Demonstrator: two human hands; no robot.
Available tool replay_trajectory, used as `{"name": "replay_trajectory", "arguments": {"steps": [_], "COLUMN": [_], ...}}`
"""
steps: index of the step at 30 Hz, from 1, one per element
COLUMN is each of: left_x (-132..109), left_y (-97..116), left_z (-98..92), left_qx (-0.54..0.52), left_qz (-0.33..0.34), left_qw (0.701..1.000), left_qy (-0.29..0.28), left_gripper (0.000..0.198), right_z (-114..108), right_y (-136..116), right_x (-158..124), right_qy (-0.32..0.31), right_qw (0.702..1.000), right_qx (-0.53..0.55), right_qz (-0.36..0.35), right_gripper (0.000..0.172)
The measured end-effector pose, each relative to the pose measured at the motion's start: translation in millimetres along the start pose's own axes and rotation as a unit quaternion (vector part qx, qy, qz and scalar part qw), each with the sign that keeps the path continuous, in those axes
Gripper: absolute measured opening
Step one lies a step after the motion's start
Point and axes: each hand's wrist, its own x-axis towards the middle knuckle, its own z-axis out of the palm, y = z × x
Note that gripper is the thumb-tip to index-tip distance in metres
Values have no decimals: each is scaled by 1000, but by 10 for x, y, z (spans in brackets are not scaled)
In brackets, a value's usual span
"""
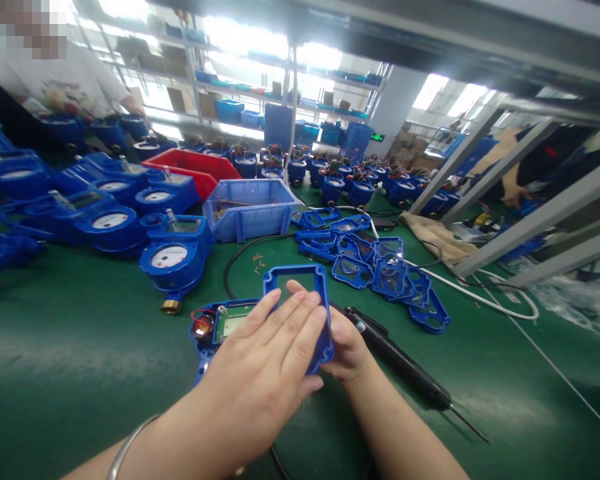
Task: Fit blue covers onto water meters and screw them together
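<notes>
A blue plastic meter cover [296,269] with a rectangular frame is tilted up in front of me. My right hand [347,343] grips it from its right side, with fingers partly hidden behind it. Across its inner face lies my left hand [275,353], fingers stretched out and together; a metal bangle [130,443] circles that wrist. Partly covered by the left hand is an uncovered water meter [200,360], showing a green circuit board [223,321], a small display and red wires. Beside my right hand lies a black electric screwdriver [405,363], bit pointing toward the lower right.
Several loose blue covers [390,277] lie to the right. Small brass screws [259,262] are scattered near a blue bin [250,220]; a red bin [190,167] stands behind. Assembled blue meters [173,263] crowd the left. A white cable [460,280] and grey frame bars [545,200] are at right.
</notes>
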Motion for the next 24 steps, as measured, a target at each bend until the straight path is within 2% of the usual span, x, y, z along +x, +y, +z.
{"name": "replay_trajectory", "arguments": {"steps": [3, 5, 8, 12, 16, 18, 19, 20, 21, 22, 24], "left_x": [43, 54, 25, -62, -129, -160, -178, -199, -223, -249, -303], "left_y": [-9, -9, -9, -8, 14, 25, 28, 30, 30, 30, 29], "left_z": [14, 30, 45, 40, -27, -100, -145, -193, -239, -281, -340], "left_qx": [42, 56, 58, 21, -51, -110, -157, -218, -294, -379, -547], "left_qz": [-42, -39, -2, 31, 24, -9, -44, -97, -157, -217, -312], "left_qw": [998, 998, 998, 998, 991, 981, 971, 953, 924, 882, 762], "left_qy": [-6, -14, 2, 47, 125, 162, 177, 185, 185, 179, 154], "left_gripper": [70, 69, 55, 37, 17, 13, 16, 18, 18, 19, 20], "right_z": [23, 53, 75, 61, 114, 164, 188, 210, 230, 250, 293], "right_y": [40, 55, 50, 28, -1, -39, -65, -94, -122, -146, -173], "right_x": [0, -6, -7, 6, -38, -95, -128, -162, -194, -223, -266], "right_qy": [-11, -5, 7, -13, -33, -38, -26, -6, 17, 29, 16], "right_qw": [1000, 1000, 1000, 999, 994, 981, 966, 938, 890, 822, 657], "right_qx": [-11, -14, -18, -35, -103, -187, -250, -329, -419, -511, -662], "right_qz": [-4, -16, -24, -10, -18, -30, -59, -111, -179, -251, -360], "right_gripper": [55, 55, 57, 60, 62, 59, 58, 61, 66, 75, 95]}}
